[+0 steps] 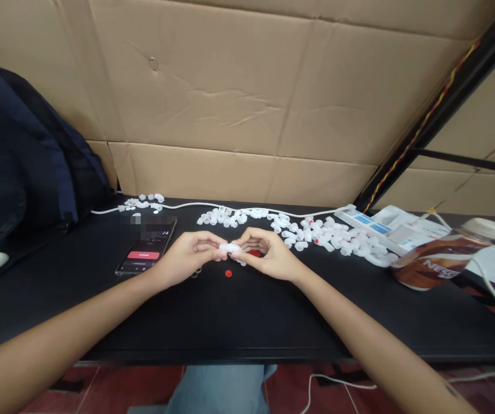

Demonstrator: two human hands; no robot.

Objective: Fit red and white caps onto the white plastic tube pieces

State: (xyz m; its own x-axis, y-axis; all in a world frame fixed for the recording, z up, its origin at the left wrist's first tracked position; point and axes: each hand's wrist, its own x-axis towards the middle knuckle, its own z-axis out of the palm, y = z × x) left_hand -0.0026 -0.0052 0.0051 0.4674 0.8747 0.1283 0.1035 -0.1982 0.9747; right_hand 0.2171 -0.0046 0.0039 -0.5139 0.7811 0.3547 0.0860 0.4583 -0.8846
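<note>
Between the fingertips of my left hand (pixel 193 256) and my right hand (pixel 268 253) is a small white plastic piece (pixel 230 248), held level above the black table. Both hands are closed in a pinch, one at each end of it. Whether it is one part or two joined parts I cannot make out. A red disc (pixel 229 273) lies on the table just below the hands. More red pieces (pixel 254 253) show partly behind my right fingers. Small clear rings (pixel 196 272) lie by my left hand.
White plastic parts (pixel 333 233) are heaped behind and right of my hands, with a smaller group (pixel 144 202) at back left. A phone (pixel 146 250) lies left. A Nescafe bottle (pixel 445 256) and blue-white box (pixel 372 224) stand right. A white cable (pixel 191 204) crosses the back.
</note>
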